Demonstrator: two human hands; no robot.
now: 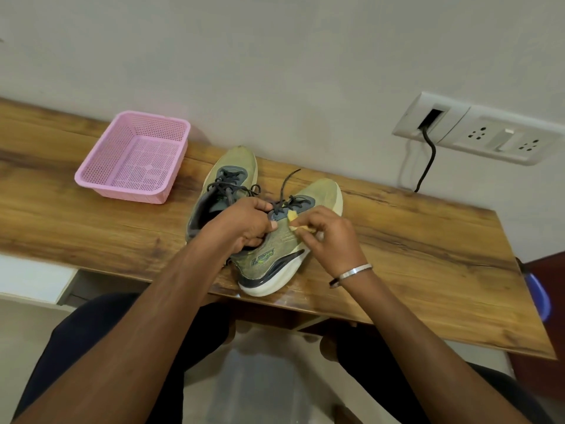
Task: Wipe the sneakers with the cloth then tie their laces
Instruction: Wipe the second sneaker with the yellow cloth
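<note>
Gripping the near olive-green mesh sneaker with white sole (275,255), my left hand (244,224) has fingers curled around its collar and tongue; the shoe lies tilted near the front edge of the wood-grain tabletop (412,240). My right hand (330,237) pinches a small yellow cloth (295,220) narrowly against the shoe's upper, just beside the dark grey laces (290,201), which hang loose. A second matching sneaker (232,175) stands touching it on the far left. A pink perforated plastic basket (134,157) sits farther left, apart.
</note>
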